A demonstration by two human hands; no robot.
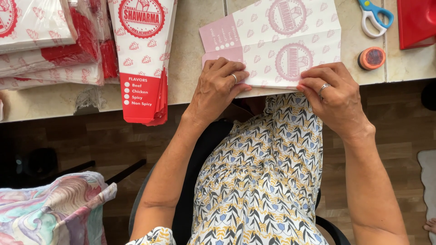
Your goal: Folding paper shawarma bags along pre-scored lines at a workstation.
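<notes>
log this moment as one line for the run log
left hand: pressing paper sleeve edge | right hand: pressing same edge | sleeve: flat on counter | nearby: scissors, finished stack
</notes>
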